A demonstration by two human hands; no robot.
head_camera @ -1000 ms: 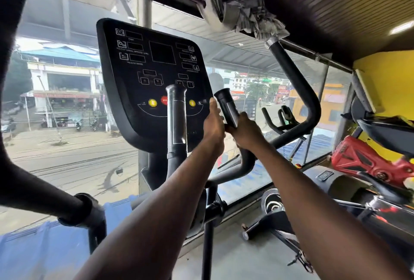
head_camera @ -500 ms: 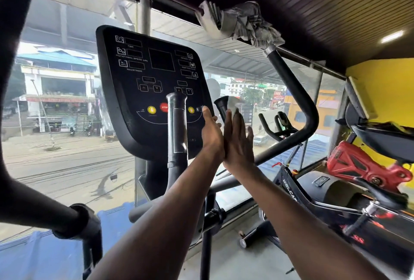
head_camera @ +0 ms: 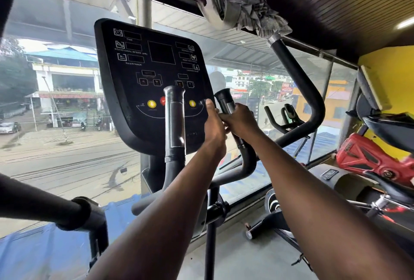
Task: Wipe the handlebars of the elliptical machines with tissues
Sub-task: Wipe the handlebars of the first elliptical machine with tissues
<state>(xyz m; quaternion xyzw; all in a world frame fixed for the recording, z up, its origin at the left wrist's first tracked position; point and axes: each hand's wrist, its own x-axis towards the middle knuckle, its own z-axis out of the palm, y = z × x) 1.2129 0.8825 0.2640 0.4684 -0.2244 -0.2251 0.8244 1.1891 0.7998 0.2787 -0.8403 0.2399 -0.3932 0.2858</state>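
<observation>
The elliptical's short right handlebar (head_camera: 224, 98) rises black beside the console (head_camera: 156, 66). My right hand (head_camera: 240, 121) grips this bar just under its flared top. My left hand (head_camera: 212, 125) closes on the same bar from the left, thumb pointing up, its fingers meeting those of the right hand. No tissue shows between the hands. A crumpled wad of grey-white tissues (head_camera: 246, 13) sits on the top end of the long right swing handlebar (head_camera: 307, 91). The short left handlebar (head_camera: 174, 118) stands untouched in front of the console.
The long left swing arm (head_camera: 33, 203) crosses the lower left. A glass window wall stands right behind the machine. To the right are a spin bike's handlebars (head_camera: 286, 118), a red machine cover (head_camera: 369, 161) and a yellow wall. Bare floor lies lower right.
Half a second ago both hands were flat, palms pressed around the short right handlebar. Now both have curled onto it again, a little lower than its top.
</observation>
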